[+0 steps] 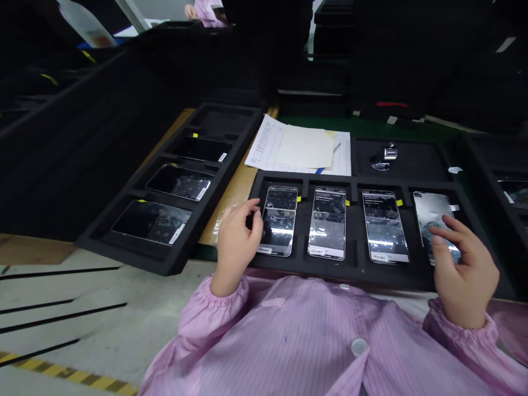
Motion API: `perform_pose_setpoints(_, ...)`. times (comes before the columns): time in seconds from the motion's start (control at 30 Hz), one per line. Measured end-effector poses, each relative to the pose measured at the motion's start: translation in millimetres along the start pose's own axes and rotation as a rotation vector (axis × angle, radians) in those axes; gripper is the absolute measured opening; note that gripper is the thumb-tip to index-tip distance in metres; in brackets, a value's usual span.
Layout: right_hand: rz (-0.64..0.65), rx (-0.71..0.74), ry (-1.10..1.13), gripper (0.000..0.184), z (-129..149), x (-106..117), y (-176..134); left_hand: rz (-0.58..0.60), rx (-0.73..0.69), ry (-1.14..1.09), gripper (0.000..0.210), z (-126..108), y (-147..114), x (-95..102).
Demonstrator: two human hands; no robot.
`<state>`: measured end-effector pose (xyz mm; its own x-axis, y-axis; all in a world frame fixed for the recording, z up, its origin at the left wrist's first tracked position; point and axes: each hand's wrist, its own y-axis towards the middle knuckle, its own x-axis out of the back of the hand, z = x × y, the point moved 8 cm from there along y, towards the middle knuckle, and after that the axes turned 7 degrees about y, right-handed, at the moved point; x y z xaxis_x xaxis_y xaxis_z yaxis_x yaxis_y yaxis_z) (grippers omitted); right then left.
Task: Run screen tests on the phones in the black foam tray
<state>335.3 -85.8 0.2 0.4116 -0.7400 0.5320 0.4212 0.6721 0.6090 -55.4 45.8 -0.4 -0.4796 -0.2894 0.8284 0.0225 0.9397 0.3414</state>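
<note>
Four phones lie in the slots of a black foam tray [355, 242] before me. My left hand [237, 239] is beside the leftmost phone [280, 220], fingers bent and thumb a little apart, with nothing visible in it. Two lit phones, a middle-left one [328, 223] and a middle-right one [385, 226], show text on their upper screens. Over the rightmost phone [431, 206] hovers my right hand [464, 258], its fingers apart and partly covering that phone; whether a fingertip touches the screen I cannot tell. Yellow tabs stick out beside several phones.
Another black tray [165, 258] on the left holds three dark phones. Behind the near tray lie printed papers [305, 146] with a blue pen [319, 171]. A shiny metal object [385, 157] sits in a rear recess. A co-worker's pink sleeve [208, 12] appears far back.
</note>
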Motion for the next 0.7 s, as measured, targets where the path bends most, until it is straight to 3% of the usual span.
perform_pose_setpoints(0.47,-0.002,-0.028,0.062,0.023,5,-1,1,0.001,-0.035,0.029,0.03,1,1,-1.2)
perform_pose_setpoints(0.7,0.002,-0.019,-0.028,0.025,-4,2,0,0.029,-0.07,0.313,0.047,-17,-9,-12.0)
